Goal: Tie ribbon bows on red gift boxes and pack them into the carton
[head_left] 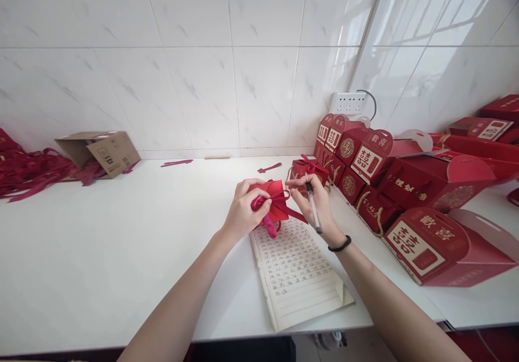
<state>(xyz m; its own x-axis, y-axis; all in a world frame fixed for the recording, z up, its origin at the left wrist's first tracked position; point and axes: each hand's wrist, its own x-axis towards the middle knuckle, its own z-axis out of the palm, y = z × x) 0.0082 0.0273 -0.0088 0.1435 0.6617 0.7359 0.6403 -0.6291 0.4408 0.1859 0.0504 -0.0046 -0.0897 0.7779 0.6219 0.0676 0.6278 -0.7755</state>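
Observation:
My left hand (249,208) is closed on a dark red ribbon (270,225), pinching it against a small bright red packet or box (279,214). The ribbon forms a loop, and a loose tail hangs toward the right. A pen with a clear barrel and black cap (314,216) is tucked in my right hand (320,199), its fingertips close to the ribbon loop. Whether those fingertips touch the ribbon, I cannot tell. Beneath both hands lies an open notebook (304,300) with rows of handwriting.
Red gift boxes (421,240) stand along the right side. A smaller red box with a bow (310,170) sits behind my right hand. Far left are a cardboard box (111,156) and a ribbon pile (36,170). A power strip (348,103) is against the tiled wall.

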